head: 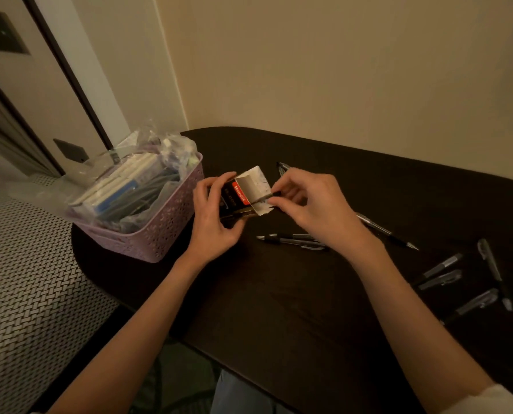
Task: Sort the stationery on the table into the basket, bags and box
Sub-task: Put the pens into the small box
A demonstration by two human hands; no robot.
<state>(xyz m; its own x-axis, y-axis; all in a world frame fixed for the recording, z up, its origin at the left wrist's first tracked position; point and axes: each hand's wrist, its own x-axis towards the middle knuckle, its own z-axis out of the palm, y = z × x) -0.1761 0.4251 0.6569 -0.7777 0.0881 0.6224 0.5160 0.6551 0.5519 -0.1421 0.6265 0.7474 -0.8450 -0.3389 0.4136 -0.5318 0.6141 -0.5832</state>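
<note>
Dark wood table is filling the frame's centre and right. Left of centre, a lilac basket is sitting packed with bagged stationery. Mid-frame, the left hand is gripping a small black box, flap open, while the right hand is pinching a pen at its mouth. Loose pens are lying at right.

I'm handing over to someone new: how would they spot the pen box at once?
Start at the lilac basket on the dark table's left end. Just right of it, the left hand grips the pen box, lifted off the table, while the right hand pinches a pen at its mouth. It is the only carton here: black, red label, open pale flap.
</note>
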